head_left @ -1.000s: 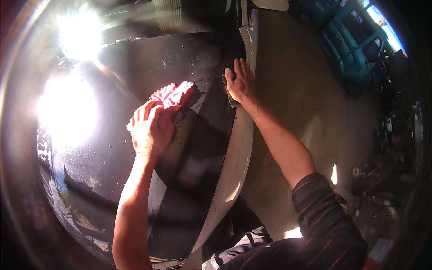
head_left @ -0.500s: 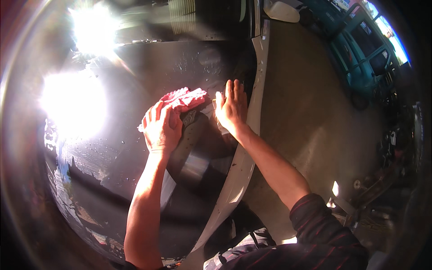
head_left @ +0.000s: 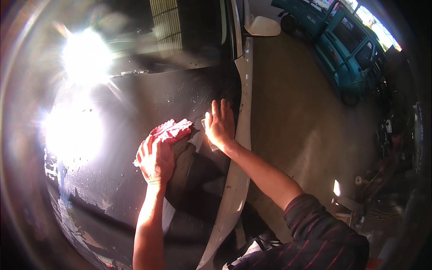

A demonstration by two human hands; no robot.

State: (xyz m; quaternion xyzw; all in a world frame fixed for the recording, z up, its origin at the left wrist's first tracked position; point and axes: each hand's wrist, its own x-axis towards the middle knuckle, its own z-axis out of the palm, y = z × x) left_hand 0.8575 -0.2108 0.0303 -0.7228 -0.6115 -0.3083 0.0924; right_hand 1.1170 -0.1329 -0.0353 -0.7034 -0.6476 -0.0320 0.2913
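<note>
A dark, wet car hood point(head_left: 117, 153) lies beneath both my hands, with water drops and bare-looking patches on it. My left hand point(head_left: 155, 159) is closed on a bunched pink cloth point(head_left: 172, 131) resting on the hood. To the right, my right hand point(head_left: 219, 123) presses flat near the hood's edge, fingers stretched forward. Under its palm is a thin flat pad point(head_left: 213, 146); only its pale edges show, so its exact kind is unclear.
A pale fender point(head_left: 238, 180) runs along the hood's right side. Beyond the hood are the windshield point(head_left: 193, 40) and a white side mirror point(head_left: 263, 26). Brown floor point(head_left: 288, 108) separates the car from a teal truck point(head_left: 346, 49). Strong glare whitens the hood's left.
The view has shifted, so the car and both hands appear lower and a little left. The left hand still holds the cloth, and the right hand stays over the pad.
</note>
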